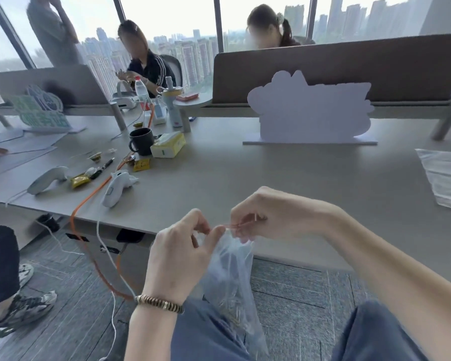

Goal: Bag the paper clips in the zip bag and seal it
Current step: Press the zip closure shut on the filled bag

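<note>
Zip bag (229, 272) hanging over the lap, just off the table (271, 173) edge. Left hand (177, 256) and right hand (266, 217) both pinched on the red zip strip up top. Paper clips (235, 308) pooled at the bottom. Thin, floppy, slippery film, probably light; best gripped along the stiffer strip.

Up and left of the fingers, on the grey counter (245, 178), stand a black ceramic mug (141, 140) and, touching it, a yellow tissue box (168, 145). Nearer lie two white plastic handheld controllers (117, 187), well apart. An orange cable (89, 201) hangs over the edge. Beyond the fingers stands a white cut-out sign (309, 110).
</note>
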The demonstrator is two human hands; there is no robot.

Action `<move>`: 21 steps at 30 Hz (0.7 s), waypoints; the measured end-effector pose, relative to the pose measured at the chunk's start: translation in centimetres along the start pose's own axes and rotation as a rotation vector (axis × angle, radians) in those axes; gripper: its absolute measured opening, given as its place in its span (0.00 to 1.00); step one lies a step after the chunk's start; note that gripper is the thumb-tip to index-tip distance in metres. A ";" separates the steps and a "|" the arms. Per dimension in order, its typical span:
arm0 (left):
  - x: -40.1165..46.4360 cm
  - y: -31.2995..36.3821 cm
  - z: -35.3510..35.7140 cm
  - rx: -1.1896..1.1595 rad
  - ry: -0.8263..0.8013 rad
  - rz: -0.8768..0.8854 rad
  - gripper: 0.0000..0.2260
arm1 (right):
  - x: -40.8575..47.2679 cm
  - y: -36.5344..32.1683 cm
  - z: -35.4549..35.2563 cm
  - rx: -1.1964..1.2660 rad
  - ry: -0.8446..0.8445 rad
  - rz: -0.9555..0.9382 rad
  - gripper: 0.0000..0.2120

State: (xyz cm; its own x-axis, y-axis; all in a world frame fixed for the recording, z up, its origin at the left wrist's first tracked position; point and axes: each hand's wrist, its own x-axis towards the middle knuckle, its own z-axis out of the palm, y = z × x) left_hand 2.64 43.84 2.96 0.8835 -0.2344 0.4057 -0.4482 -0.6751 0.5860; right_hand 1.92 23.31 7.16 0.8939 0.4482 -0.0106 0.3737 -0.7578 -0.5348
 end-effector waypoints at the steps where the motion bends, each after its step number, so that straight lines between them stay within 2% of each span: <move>1: 0.4 0.6 -0.4 -0.013 -0.017 0.019 0.16 | -0.8 -0.4 -1.0 0.014 0.024 0.000 0.04; 6: 2.1 4.2 -1.6 -0.035 -0.110 0.146 0.17 | -5.0 -2.0 -4.8 0.064 0.180 0.058 0.04; 13: 4.8 8.2 0.1 -0.163 -0.451 0.297 0.17 | -10.7 -2.5 -9.2 0.077 0.392 0.141 0.04; 16: 6.0 9.7 0.9 -0.184 -0.555 0.339 0.10 | -13.2 -2.9 -11.2 0.054 0.424 0.157 0.05; 19: 7.2 10.7 1.7 -0.084 -0.578 0.386 0.02 | -15.6 -2.9 -12.6 0.064 0.501 0.166 0.04; 21: 8.1 11.4 2.2 -0.072 -0.534 0.394 0.04 | -16.7 -2.4 -13.1 0.061 0.548 0.181 0.03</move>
State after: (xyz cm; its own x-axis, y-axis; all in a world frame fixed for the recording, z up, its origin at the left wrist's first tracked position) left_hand 4.97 32.73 11.34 0.5899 -0.7806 0.2066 -0.7426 -0.4240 0.5185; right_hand -10.62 11.38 19.69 0.9461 -0.0089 0.3237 0.2026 -0.7636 -0.6131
